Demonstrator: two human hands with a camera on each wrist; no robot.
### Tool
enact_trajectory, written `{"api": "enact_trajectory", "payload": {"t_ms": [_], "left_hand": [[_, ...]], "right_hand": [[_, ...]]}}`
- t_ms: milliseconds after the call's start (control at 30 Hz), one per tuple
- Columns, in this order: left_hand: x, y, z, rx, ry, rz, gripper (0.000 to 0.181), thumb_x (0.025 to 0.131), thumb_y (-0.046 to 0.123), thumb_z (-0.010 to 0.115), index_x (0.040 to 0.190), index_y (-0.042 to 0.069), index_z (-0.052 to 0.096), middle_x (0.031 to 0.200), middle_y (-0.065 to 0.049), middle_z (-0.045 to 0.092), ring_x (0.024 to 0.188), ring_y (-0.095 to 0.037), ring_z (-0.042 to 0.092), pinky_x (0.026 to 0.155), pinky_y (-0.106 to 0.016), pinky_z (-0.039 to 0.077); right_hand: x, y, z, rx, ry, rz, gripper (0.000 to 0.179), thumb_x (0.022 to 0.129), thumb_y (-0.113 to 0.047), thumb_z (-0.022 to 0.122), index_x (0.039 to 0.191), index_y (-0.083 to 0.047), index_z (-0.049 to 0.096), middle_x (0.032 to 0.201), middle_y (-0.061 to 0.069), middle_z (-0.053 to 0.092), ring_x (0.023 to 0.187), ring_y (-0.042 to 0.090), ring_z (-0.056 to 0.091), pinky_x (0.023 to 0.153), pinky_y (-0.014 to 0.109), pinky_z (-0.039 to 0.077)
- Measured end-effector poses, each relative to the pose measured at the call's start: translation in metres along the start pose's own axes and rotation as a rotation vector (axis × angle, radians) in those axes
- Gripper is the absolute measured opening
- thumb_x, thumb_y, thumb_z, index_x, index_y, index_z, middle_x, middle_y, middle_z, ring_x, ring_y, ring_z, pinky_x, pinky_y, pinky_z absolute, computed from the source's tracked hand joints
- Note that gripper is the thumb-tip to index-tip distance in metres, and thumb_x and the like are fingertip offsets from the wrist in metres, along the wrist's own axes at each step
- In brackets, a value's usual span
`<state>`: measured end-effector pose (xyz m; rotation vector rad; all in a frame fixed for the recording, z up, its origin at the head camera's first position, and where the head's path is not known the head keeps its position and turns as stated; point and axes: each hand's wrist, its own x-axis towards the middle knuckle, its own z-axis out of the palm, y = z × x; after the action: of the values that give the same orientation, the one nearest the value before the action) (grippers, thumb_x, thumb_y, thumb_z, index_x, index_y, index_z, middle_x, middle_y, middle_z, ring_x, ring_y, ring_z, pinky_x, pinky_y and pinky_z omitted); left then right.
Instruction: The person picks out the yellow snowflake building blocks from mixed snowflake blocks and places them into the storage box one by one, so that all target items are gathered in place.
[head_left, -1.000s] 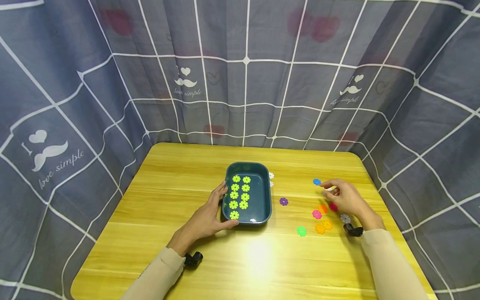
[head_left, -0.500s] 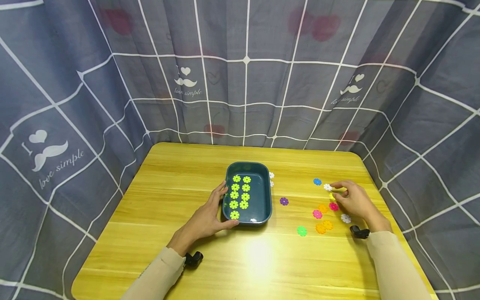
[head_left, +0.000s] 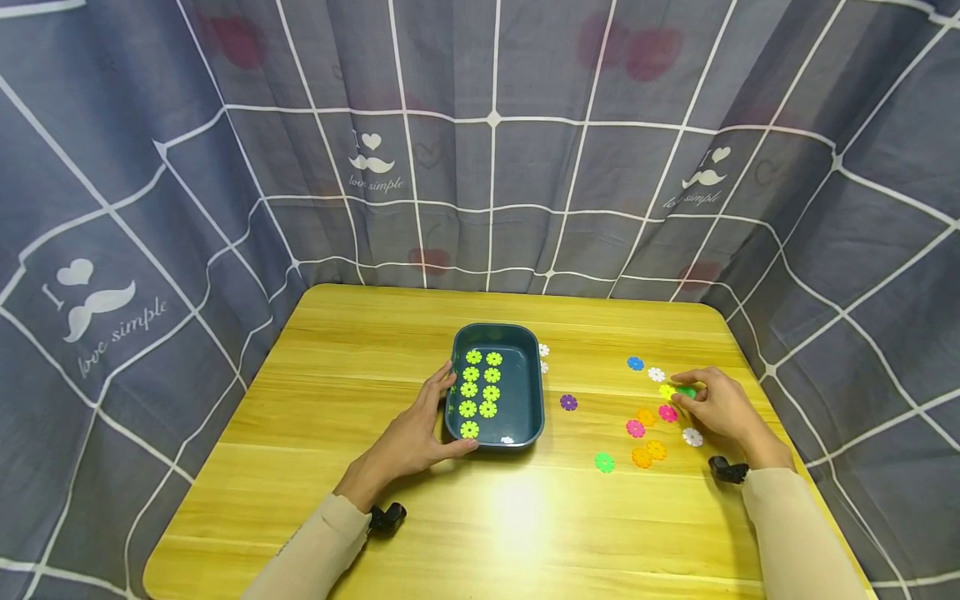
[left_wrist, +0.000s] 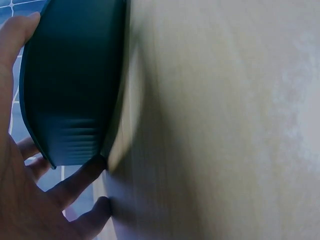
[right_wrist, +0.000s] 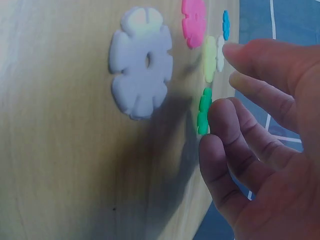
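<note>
In the head view, my left hand [head_left: 408,435] grips the left front part of a dark teal tray [head_left: 525,446], thumb at its front rim and fingers along its left side. Yellow-green flower-shaped discs [head_left: 470,391] lie inside in two columns, with a white disc [head_left: 507,440] near the front. My right hand [head_left: 718,406] hovers over loose discs at the right, fingers slightly bent and holding nothing. A green disc [right_wrist: 203,111] lies partly under its fingers. Close by are a yellow disc [head_left: 667,391] and a white disc [head_left: 656,375].
Around the right hand lie a blue disc [head_left: 635,364], a pink disc [head_left: 635,428], orange discs [head_left: 642,457], another white disc [head_left: 692,437] and a bright green disc [head_left: 604,462]. A purple disc [head_left: 568,402] lies right of the tray. Curtains [head_left: 492,167] hang behind the wooden table [head_left: 337,333].
My right hand has drifted right and slightly nearer, uncovering the white disc, then the yellow disc and part of the green one. The left hand and the tray stay put.
</note>
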<state>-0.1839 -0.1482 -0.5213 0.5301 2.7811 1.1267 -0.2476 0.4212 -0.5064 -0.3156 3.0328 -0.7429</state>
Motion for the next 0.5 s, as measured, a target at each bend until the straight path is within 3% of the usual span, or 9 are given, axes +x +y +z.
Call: {"api": "enact_trajectory", "payload": {"t_ms": [167, 500], "left_hand": [[0.0001, -0.0008, 0.0000, 0.000, 0.004, 0.005, 0.140, 0.090, 0.076, 0.091, 0.190, 0.028, 0.004, 0.194, -0.001, 0.027, 0.158, -0.044, 0.063, 0.120, -0.071, 0.058], [-0.0005, -0.0012, -0.0003, -0.004, 0.000, -0.003, 0.140, 0.090, 0.076, 0.091, 0.190, 0.028, 0.005, 0.195, 0.003, 0.025, 0.159, -0.044, 0.062, 0.121, -0.070, 0.057]], "right_hand": [[0.0029, 0.0009, 0.0028, 0.001, -0.013, 0.001, 0.042, 0.106, -0.024, 0.089, 0.139, 0.000, 0.081, 0.130, 0.031, 0.074, 0.084, 0.016, 0.064, 0.071, 0.029, 0.051], [0.0063, 0.0017, 0.0066, -0.024, -0.012, 0.006, 0.041, 0.103, -0.023, 0.091, 0.135, 0.001, 0.083, 0.120, 0.028, 0.074, 0.082, 0.019, 0.062, 0.073, 0.032, 0.051]]}}
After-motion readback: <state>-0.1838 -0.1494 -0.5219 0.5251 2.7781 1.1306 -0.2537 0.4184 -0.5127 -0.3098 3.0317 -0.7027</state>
